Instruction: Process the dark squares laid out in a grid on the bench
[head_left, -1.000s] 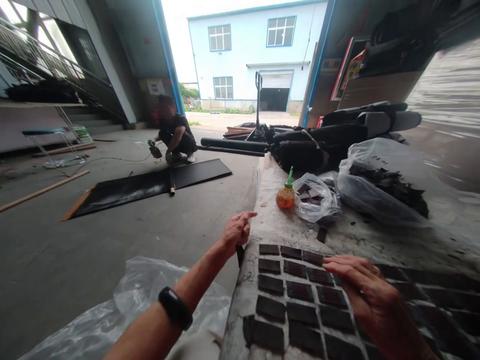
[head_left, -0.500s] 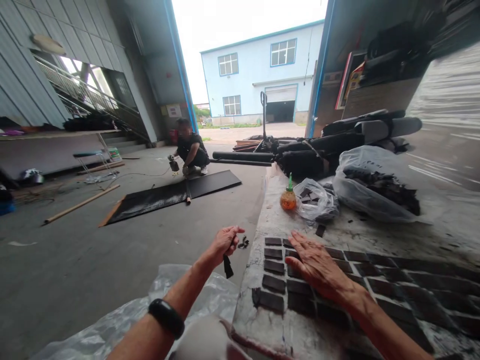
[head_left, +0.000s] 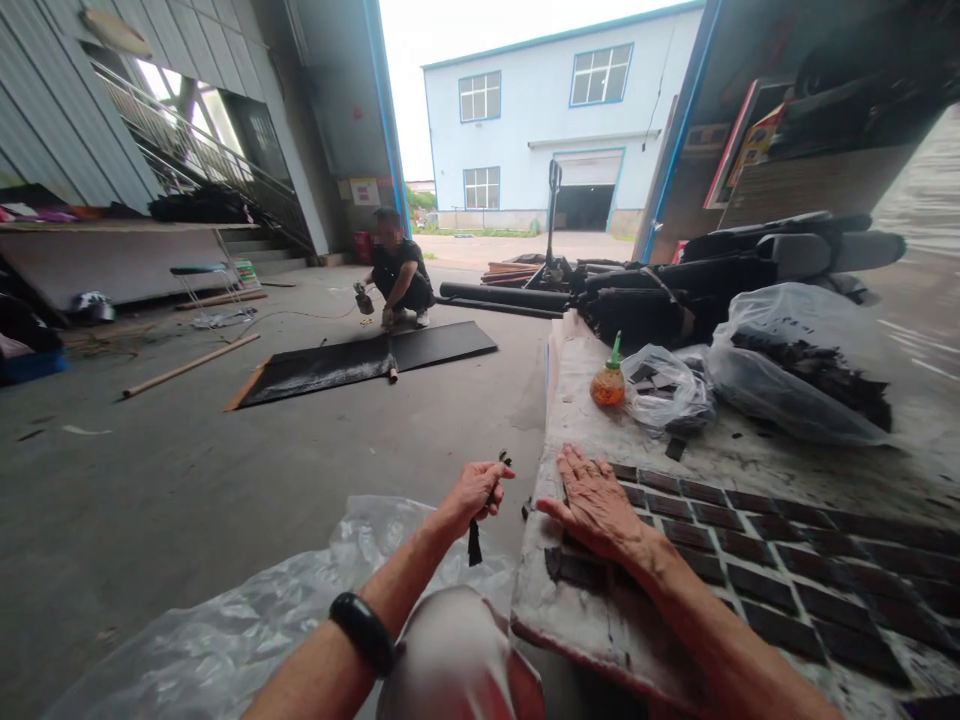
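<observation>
My left hand, beside the table's near left edge, has its fingers closed on black strips; one end hangs below the fist and another bit pokes out by the fingertips. My right hand lies flat, fingers stretched, over the leftmost black pieces on the table. Rows of small dark rectangular pieces spread rightward from it, with narrow gaps between them. One piece shows from under the palm at the near corner.
A bottle of orange liquid with a green nozzle stands beside plastic bags of black scraps. Dark rolls are stacked behind. A person crouches by a long black sheet on the floor. Clear plastic film lies at lower left.
My right hand has slid to the left end of the rows, covering pieces that showed before. My left hand still grips the black strips. The view has shifted somewhat.
</observation>
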